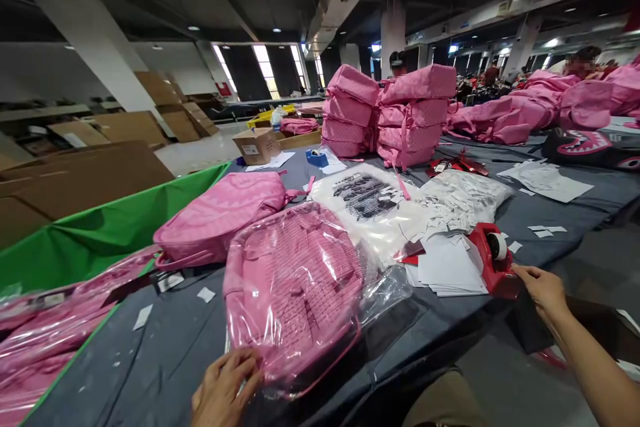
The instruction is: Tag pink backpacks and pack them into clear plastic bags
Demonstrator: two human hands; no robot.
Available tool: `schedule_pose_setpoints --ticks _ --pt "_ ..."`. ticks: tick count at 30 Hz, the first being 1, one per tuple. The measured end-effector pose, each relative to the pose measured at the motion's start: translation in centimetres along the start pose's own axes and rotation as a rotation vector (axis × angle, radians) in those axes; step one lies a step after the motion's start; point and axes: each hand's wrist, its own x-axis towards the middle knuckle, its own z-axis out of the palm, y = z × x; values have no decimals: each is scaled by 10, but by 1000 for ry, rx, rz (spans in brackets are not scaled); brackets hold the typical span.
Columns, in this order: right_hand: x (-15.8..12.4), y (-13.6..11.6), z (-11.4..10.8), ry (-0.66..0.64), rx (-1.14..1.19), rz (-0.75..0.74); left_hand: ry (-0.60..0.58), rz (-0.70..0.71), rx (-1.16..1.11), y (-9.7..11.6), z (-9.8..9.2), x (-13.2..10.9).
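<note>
Left hand (226, 387): fingers loosely curled against the clear-bagged pink backpack (293, 293), at the table's (150, 363) near edge.
Right hand (543, 290): open, just beside the red tape dispenser (493, 260).
Risk: we judge the slick backpack could slide off that edge.

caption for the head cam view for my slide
Left hand on a pink backpack in a clear plastic bag, right hand near a red tape dispenser

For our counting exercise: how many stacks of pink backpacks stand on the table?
2. One stack of pink backpacks stands far along the grey table; a second stack stands just right of it. More may be hidden behind them.
</note>
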Motion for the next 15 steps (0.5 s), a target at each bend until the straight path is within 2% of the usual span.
schedule_pose_setpoints --ticks 3,6,8,10,13,15 --pt "-17 -6 -16 35 -16 -26 -2 12 -52 1 -2 1" --pt "-44 0 -23 17 104 29 -4 22 -102 -6 3 0" --pt "-61 7 -16 -4 257 103 -6 22 -117 -9 7 1" --pt "-77 9 0 -60 402 153 -10 16 -100 -5 6 1" --pt "-109 -3 38 -291 520 187 -68 -12 -41 20 -12 -6" --pt "-143 -24 64 -570 574 218 -123 -36 -35 46 -31 -13"
